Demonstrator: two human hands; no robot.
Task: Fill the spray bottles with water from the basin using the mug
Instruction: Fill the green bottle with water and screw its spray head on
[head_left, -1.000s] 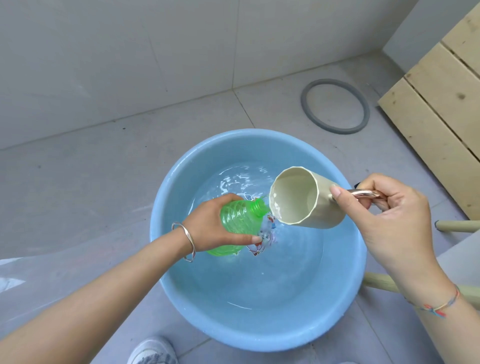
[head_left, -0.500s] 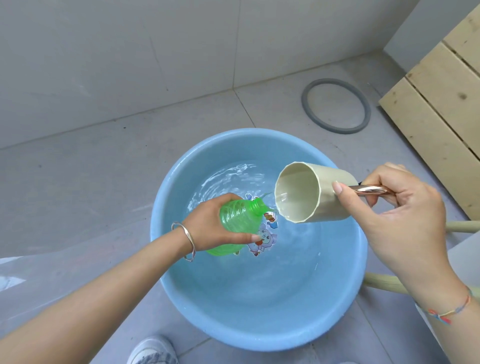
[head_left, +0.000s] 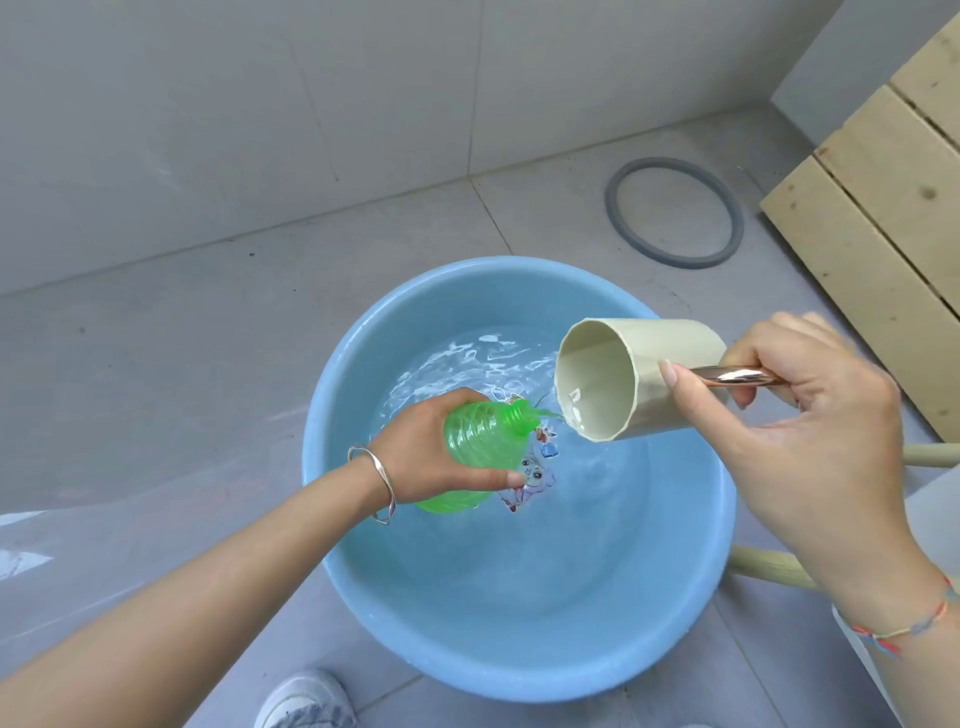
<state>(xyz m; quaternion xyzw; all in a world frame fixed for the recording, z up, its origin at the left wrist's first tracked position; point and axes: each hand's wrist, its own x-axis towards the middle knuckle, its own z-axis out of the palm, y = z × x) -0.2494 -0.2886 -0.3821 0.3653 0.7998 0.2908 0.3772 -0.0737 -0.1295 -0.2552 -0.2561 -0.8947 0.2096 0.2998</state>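
Two hands over a blue basin (head_left: 332, 415), pouring from mug to bottle.

Left hand (head_left: 415, 457) comes in from lower left, fingers wrapped round the body of a green bottle (head_left: 483, 441), tilted with its open neck toward centre frame. Right hand (head_left: 795, 431) enters from lower right, fingers pinched on the shiny handle (head_left: 737, 375) of a cream mug (head_left: 654, 379), tipped sideways, mouth facing left; a thin stream of water runs from its lip to the bottle neck. Basin sits centre frame on the grey floor, holding rippled water (head_left: 467, 358) and a cartoon print at the bottom. Grey ring (head_left: 618, 218) upper right, wooden slats (head_left: 883, 208) far right, white shoe (head_left: 304, 701) at bottom edge. Silver bangle (head_left: 382, 488) on left wrist, coloured thread (head_left: 909, 626) on right.
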